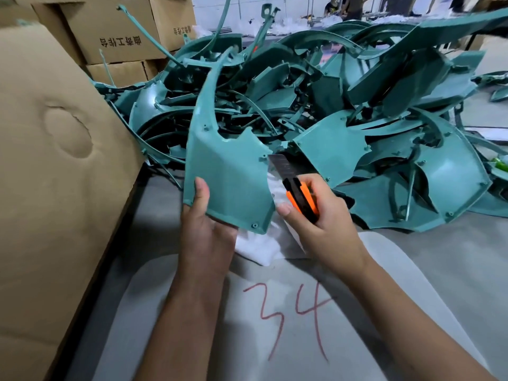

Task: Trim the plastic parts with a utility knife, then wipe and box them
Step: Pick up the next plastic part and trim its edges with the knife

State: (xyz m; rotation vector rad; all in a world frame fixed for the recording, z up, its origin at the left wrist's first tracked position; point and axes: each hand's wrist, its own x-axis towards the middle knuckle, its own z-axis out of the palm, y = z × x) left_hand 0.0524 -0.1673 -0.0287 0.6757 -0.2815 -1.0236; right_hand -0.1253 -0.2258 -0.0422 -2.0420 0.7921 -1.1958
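Nearest us: pale sheet marked red "34" on grey bench. Our left hand grips teal plastic part upright, thumb on front face, fingers curled behind lower edge. Our right hand wraps orange utility knife, blade extended, touching part's right edge. White cloth beneath. Teal parts heap behind; cardboard box at left.

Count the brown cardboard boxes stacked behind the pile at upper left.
3 visible: one brown cardboard box with printed characters, a second to its right, a third beneath them. The large cardboard sheet in front and the frame edge may hide more.
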